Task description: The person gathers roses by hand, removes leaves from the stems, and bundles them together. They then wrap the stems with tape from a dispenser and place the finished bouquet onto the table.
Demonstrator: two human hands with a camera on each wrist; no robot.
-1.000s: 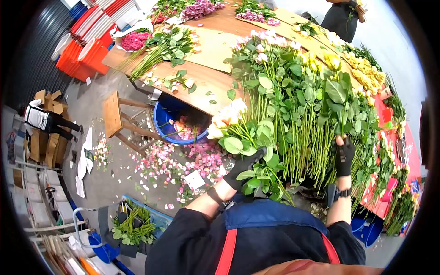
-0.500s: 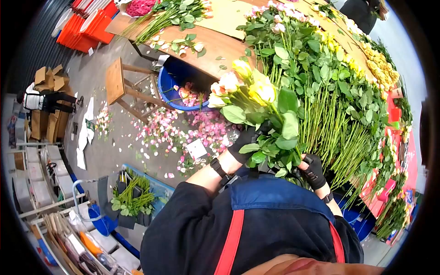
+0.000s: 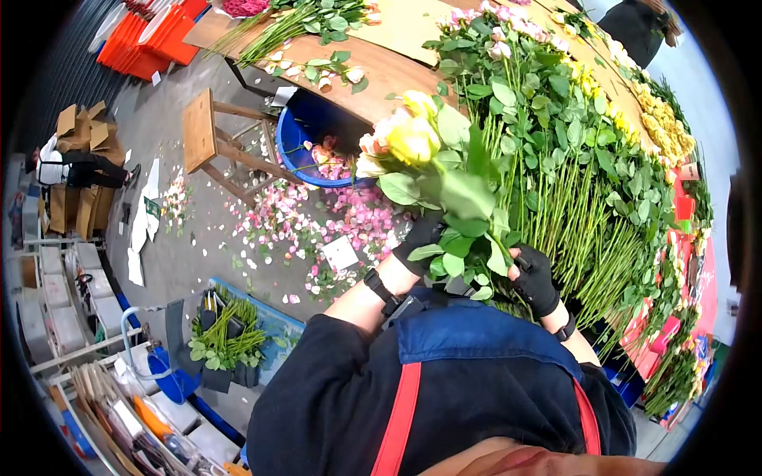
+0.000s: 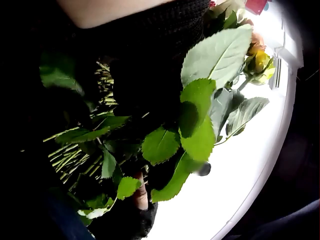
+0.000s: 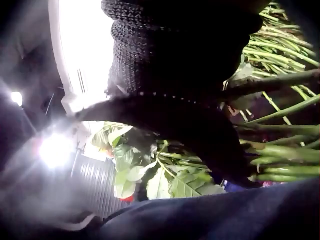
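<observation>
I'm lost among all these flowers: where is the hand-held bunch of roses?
In the head view, the bunch is near centre, held in the left hand, just right of the blue tub.

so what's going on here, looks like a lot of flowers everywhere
A person is handling a bunch of yellow and peach roses. The left hand grips it among the leaves, while the right hand is close against its lower part; whether those fingers grip a stem is hard to tell. More roses are piled on the table, stems towards the person. Petals litter the floor near a blue tub.
</observation>
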